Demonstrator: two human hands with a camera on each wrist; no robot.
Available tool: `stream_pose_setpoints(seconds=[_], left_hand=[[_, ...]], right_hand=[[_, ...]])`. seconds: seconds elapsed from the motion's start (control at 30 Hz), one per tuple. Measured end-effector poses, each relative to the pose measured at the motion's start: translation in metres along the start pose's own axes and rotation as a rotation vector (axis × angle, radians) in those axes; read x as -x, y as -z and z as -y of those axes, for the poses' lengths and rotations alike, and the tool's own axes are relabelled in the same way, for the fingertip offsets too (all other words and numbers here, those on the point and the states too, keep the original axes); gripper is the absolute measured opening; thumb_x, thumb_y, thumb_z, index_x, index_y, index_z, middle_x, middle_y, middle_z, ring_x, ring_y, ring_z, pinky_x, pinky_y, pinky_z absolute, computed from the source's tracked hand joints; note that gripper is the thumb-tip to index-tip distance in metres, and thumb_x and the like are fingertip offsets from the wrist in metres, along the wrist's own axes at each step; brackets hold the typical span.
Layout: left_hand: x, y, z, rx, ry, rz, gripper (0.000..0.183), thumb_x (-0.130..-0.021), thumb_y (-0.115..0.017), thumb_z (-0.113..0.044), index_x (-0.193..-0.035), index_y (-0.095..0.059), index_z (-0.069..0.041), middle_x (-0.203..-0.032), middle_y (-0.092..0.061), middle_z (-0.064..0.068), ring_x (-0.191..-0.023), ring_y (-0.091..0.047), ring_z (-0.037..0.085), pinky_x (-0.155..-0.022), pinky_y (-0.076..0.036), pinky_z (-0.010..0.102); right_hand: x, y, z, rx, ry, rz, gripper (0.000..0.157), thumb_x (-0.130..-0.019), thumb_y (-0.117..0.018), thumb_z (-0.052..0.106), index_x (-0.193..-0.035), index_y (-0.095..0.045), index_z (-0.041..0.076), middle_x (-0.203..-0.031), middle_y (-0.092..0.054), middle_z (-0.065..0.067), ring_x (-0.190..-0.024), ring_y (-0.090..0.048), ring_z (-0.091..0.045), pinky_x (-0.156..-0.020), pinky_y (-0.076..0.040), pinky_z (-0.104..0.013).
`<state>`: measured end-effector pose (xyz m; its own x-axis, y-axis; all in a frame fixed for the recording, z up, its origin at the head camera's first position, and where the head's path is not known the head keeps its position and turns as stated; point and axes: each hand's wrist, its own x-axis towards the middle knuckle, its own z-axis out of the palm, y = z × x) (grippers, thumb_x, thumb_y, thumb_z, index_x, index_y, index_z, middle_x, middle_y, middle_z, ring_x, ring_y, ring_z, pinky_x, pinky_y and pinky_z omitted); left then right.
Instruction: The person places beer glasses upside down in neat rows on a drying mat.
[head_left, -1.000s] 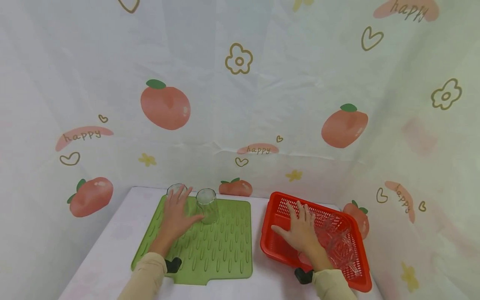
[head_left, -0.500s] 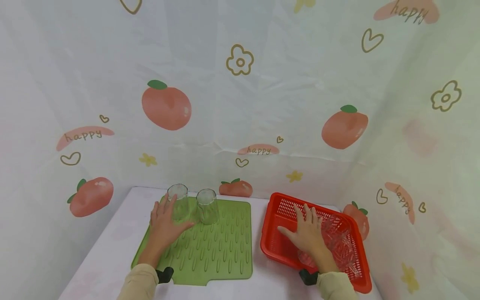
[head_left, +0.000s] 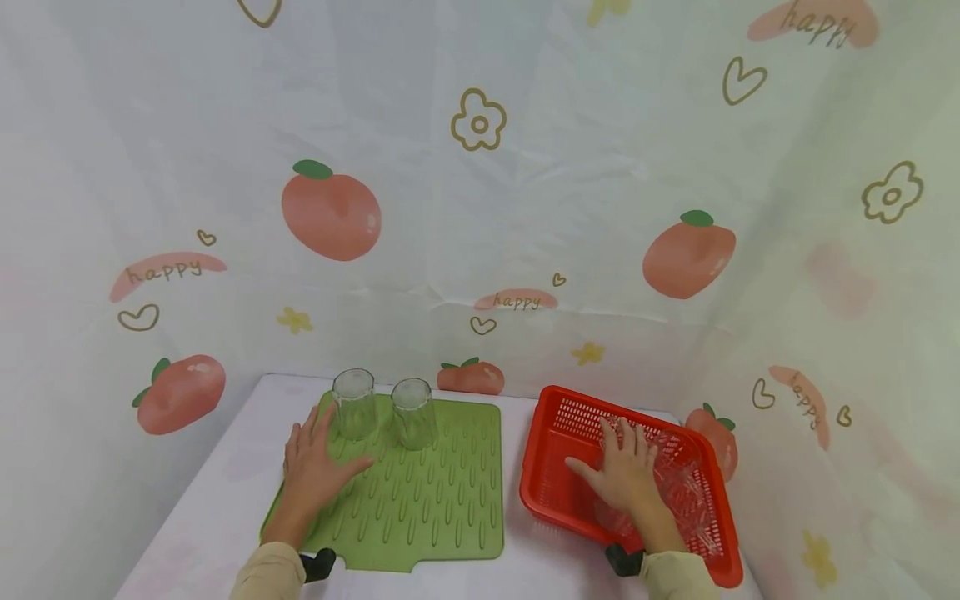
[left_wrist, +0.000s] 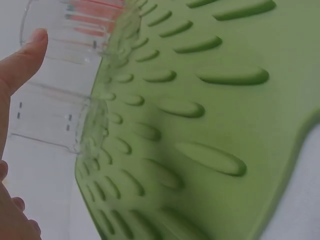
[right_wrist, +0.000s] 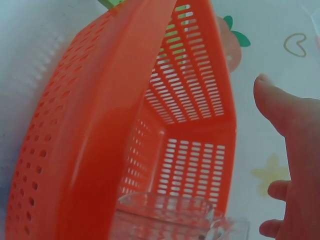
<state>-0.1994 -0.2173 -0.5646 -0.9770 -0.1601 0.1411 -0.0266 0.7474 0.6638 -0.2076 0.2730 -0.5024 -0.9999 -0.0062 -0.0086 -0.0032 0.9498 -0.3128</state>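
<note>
Person's L hand [head_left: 311, 467] is spread, fingers apart, just beside a clear cylindrical drinking glass [head_left: 355, 408]; can't tell if touching. 2nd clear cylindrical glass [head_left: 414, 414] is to its rt, both on a green ridged rect. mat [head_left: 442, 508] on the white table [head_left: 213, 500]. R hand [head_left: 628, 471], also spread, is over a red perforated plastic basket [head_left: 558, 467] w/ transparent glassware [head_left: 686, 500] inside.

The table [head_left: 525, 567] is viewed from the head, forward and downward, farthest off, with a green mat [head_left: 450, 483] at seven o'clock and a red basket [head_left: 543, 454] at five. From the left wrist the mat is faced closely; from the right wrist, the basket. Each is shared with the head view.
</note>
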Motion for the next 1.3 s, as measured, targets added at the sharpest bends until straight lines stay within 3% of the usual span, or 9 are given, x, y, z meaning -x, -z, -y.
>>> stream_pose_setpoints(seconds=[0.27,0.53,0.77,1.13,1.3], left_hand=[[0.002,-0.004,0.013,-0.013,0.013,0.023,0.121,-0.078,-0.083,-0.054,-0.166,-0.006,-0.021,-0.17,-0.004,0.027,-0.15,-0.001,0.063,-0.116,-0.006,0.08],[0.006,-0.009,0.022,-0.037,0.043,0.08,0.124,-0.079,-0.082,-0.055,-0.166,-0.001,-0.021,-0.169,-0.003,0.028,-0.149,-0.001,0.065,-0.114,-0.006,0.082],[0.009,-0.01,0.026,-0.044,0.064,0.096,0.124,-0.078,-0.081,-0.059,-0.166,-0.004,-0.018,-0.168,-0.004,0.03,-0.148,-0.001,0.067,-0.114,-0.006,0.081],[0.012,-0.015,0.039,-0.061,0.078,0.106,0.122,-0.078,-0.081,-0.059,-0.165,-0.008,-0.014,-0.166,-0.007,0.032,-0.147,-0.002,0.067,-0.114,-0.006,0.081],[0.012,-0.017,0.044,-0.066,0.094,0.146,0.121,-0.079,-0.079,-0.061,-0.165,-0.009,-0.012,-0.166,-0.006,0.033,-0.147,0.0,0.067,-0.114,-0.004,0.082]], right_hand=[[0.003,-0.005,-0.008,-0.003,-0.015,0.001,0.109,-0.085,-0.063,0.073,-0.16,-0.023,0.004,-0.165,-0.012,-0.031,-0.151,-0.004,-0.058,-0.116,-0.001,-0.082],[0.008,-0.004,-0.011,0.022,-0.032,0.024,0.106,-0.082,-0.075,0.061,-0.158,-0.028,0.004,-0.162,-0.019,-0.033,-0.149,-0.008,-0.058,-0.117,-0.003,-0.08],[0.013,0.0,-0.013,0.026,-0.043,0.032,0.095,-0.081,-0.084,0.037,-0.155,-0.034,0.005,-0.158,-0.027,-0.034,-0.147,-0.016,-0.059,-0.118,-0.012,-0.077],[0.016,0.01,-0.016,-0.006,-0.1,0.041,0.095,-0.082,-0.085,0.029,-0.158,-0.031,0.01,-0.155,-0.032,-0.034,-0.143,-0.023,-0.059,-0.104,-0.034,-0.081],[0.019,0.017,-0.016,0.007,-0.124,0.041,0.093,-0.079,-0.088,0.026,-0.153,-0.036,0.005,-0.151,-0.036,-0.034,-0.139,-0.027,-0.06,-0.099,-0.041,-0.079]])
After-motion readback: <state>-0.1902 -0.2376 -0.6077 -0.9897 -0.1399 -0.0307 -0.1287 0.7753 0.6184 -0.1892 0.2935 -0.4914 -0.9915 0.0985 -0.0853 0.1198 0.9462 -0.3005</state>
